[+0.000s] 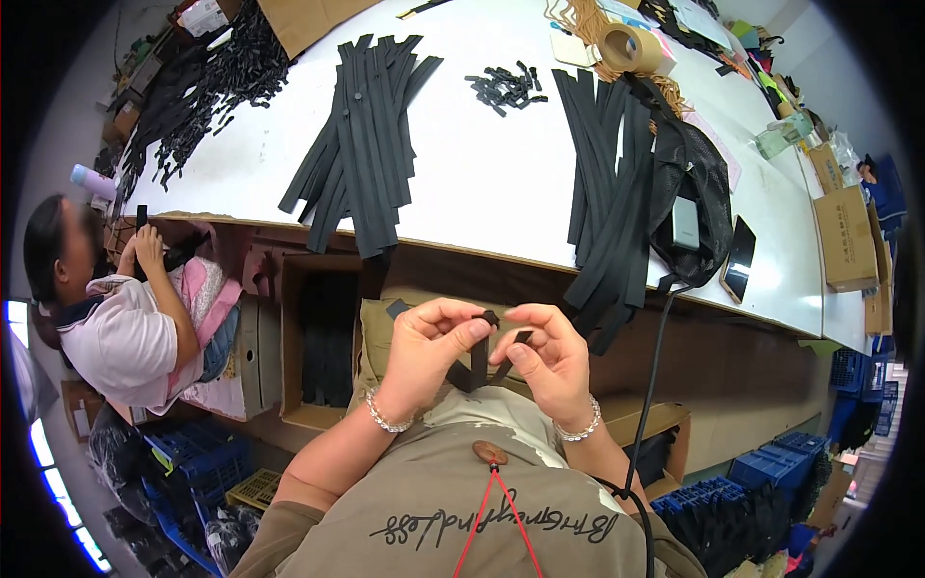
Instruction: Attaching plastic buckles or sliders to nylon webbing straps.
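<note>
- Two bare hands: the left hand (429,352) pinches one dark end of a black strap (470,377) between thumb and forefinger; the right hand (551,361) pinches another part, its other fingers curled.
- One strap is held, bent in a loop between the hands, in front of the torso and short of the worktop (482,188).
- Two beaded bracelets (387,412), one per wrist.
- Two bundles of black strips on the worktop, left bundle (361,144) and right bundle (599,154), too overlapped to count.
- One small heap of short black pieces (506,89) between them; one larger dark heap (226,72) at far left.
- One tape roll (636,50), one phone (739,258).
- One black mesh bag (711,159) with one pale device (685,223), inside or on it unclear.
- One open carton (292,342) below, holding dark strips; a second carton (684,438) at right, holding dark material.
- One co-worker (125,328) at left.
</note>
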{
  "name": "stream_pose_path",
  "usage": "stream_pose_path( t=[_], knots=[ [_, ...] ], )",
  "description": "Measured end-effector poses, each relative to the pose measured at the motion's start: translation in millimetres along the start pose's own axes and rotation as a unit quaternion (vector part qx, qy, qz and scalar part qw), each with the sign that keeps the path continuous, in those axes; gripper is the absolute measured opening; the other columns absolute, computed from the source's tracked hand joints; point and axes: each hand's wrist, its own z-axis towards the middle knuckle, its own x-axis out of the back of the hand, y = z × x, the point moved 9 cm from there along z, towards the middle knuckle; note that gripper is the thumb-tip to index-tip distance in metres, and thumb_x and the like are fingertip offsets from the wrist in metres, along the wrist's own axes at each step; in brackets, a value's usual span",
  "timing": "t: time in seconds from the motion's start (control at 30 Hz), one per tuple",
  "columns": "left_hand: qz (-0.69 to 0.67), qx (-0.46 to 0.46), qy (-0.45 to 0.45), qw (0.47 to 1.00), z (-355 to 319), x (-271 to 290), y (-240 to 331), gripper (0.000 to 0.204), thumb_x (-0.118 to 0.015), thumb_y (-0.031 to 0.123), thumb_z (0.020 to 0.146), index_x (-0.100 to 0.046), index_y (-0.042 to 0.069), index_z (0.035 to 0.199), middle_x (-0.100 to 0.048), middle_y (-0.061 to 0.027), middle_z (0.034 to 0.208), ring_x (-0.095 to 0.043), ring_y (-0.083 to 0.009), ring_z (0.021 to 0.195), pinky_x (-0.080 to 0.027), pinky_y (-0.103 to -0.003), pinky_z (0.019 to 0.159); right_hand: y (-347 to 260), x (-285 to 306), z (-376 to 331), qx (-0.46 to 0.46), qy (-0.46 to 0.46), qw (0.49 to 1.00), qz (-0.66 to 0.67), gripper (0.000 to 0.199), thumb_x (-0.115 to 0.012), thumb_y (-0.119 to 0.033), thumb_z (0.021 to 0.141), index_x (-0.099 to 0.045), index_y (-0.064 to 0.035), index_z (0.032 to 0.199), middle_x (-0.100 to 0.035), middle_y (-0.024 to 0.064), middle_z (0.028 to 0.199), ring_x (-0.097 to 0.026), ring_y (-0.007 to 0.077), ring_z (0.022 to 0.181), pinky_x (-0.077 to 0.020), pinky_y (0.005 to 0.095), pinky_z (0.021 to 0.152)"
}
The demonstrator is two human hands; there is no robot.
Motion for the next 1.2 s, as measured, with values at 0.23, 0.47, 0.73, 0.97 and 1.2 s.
stream_pose_path(
  t=[0.23, 0.47, 0.73, 0.97, 1.2],
  knots=[
    [-0.003, 0.014, 0.018, 1.0, 4.2, 7.7, 0.8, 0.019, -0.062, 0.003, 0.085, -0.064, 0.0, 0.104, -0.066, -0.0047, 0.089, -0.062, -0.0099, 0.084, -0.05, -0.022, 0.073, 8.1, 4.6, 0.2, -0.013, -0.025, 1.0, -0.007, 0.011, -0.053, -0.003, 0.091, -0.059, 0.0049, 0.09, -0.063, 0.0081, 0.086, -0.061, 0.0121, 0.081, -0.0474, 0.023, 0.074],
    [0.041, -0.013, -0.004, 0.999, 7.3, 6.8, 5.3, 0.017, -0.06, 0.005, 0.087, -0.064, 0.0, 0.103, -0.066, -0.0041, 0.09, -0.061, -0.0084, 0.082, -0.048, -0.02, 0.068, -9.4, -4.7, 15.8, 0.063, -0.036, 0.98, -0.185, 0.019, -0.053, -0.01, 0.092, -0.061, 0.0024, 0.081, -0.056, 0.0007, 0.072, -0.047, 0.0068, 0.062, -0.0375, 0.0204, 0.056],
    [0.123, -0.071, -0.021, 0.99, 5.4, 0.0, 16.8, 0.013, -0.057, 0.003, 0.089, -0.065, -0.001, 0.099, -0.065, -0.0025, 0.088, -0.059, -0.0074, 0.08, -0.048, -0.021, 0.073, 7.9, -0.9, 16.8, 0.0, -0.023, 0.987, -0.159, 0.024, -0.057, -0.007, 0.088, -0.053, 0.0006, 0.066, -0.047, -0.0029, 0.06, -0.038, 0.0028, 0.055, -0.0316, 0.0207, 0.048],
    [0.201, -0.136, 0.0, 0.97, 2.1, -5.7, 28.9, 0.011, -0.057, 0.001, 0.088, -0.065, 0.0, 0.095, -0.064, -0.0033, 0.085, -0.058, -0.0079, 0.078, -0.047, -0.021, 0.069, 5.5, -3.8, 19.1, 0.017, -0.026, 0.986, -0.162, 0.022, -0.057, -0.003, 0.086, -0.051, 0.0, 0.065, -0.046, -0.0028, 0.06, -0.038, 0.0025, 0.054, -0.0299, 0.0206, 0.046],
    [0.265, -0.175, 0.01, 0.948, -0.5, -6.4, 37.1, 0.01, -0.06, 0.0, 0.084, -0.065, 0.0, 0.092, -0.064, -0.0074, 0.083, -0.059, -0.0117, 0.074, -0.046, -0.023, 0.066, 4.4, -8.2, 19.0, 0.02, -0.038, 0.986, -0.164, 0.02, -0.057, -0.002, 0.084, -0.052, 0.0005, 0.065, -0.046, -0.0022, 0.061, -0.037, 0.0031, 0.053, -0.0294, 0.0212, 0.046]
  ],
)
